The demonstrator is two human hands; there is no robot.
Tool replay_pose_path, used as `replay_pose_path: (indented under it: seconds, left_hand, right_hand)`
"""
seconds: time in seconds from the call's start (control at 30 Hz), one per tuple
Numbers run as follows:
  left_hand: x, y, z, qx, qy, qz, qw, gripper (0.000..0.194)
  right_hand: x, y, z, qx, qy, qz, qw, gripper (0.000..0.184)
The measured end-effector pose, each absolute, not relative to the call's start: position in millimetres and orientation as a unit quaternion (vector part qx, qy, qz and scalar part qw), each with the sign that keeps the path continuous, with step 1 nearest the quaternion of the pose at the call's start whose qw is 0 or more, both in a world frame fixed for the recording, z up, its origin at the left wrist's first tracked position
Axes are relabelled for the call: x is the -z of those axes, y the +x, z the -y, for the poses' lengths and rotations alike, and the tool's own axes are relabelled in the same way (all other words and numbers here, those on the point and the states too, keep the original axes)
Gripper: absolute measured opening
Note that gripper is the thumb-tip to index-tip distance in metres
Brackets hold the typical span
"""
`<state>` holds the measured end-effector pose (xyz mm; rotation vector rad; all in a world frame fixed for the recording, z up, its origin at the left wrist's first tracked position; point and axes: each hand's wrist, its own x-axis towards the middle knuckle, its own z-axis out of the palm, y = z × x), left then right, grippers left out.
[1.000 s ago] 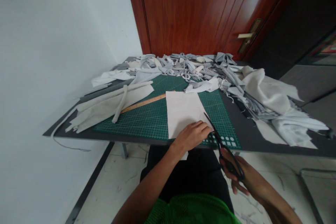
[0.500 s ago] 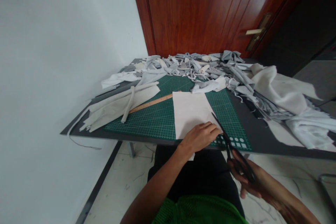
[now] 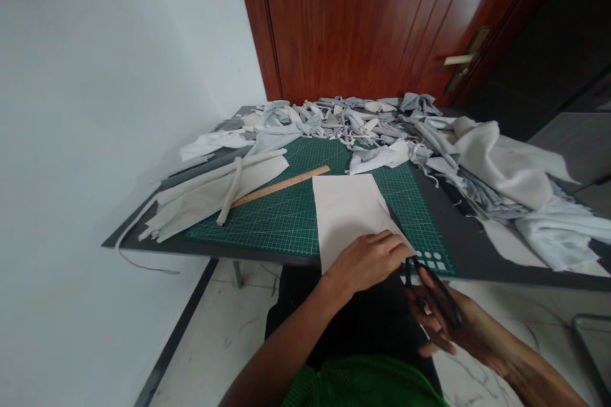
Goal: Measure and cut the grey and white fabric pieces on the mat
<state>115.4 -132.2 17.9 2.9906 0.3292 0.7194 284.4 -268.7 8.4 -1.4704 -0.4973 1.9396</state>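
Currently the left hand point(image 3: 367, 261) presses flat on a pale fabric sheet point(image 3: 346, 213), whose long axis runs away from the person across a green cutting mat point(image 3: 286, 232). Just right, the right hand point(image 3: 443, 324) grips black scissors point(image 3: 432, 292), blades pointing forward along the sheet's edge.

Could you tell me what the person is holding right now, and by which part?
The right hand holds black scissors by the handles. The left hand rests on the pale cloth without gripping it.
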Motion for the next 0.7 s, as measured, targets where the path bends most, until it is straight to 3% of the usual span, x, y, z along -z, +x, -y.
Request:
replay_pose_path:
  seconds: [0.3,0.7]
  left_hand:
    - [-29,110,140,-0.205,0.972,-0.108,0.045,0.017]
    - [-22,112,146,-0.165,0.976,-0.127,0.059,0.017]
  right_hand:
    - [-18,290,269,-0.728,-0.569,0.225,0.309,0.065]
    - [-12,284,271,-0.692,-0.575,0.234,0.369,0.066]
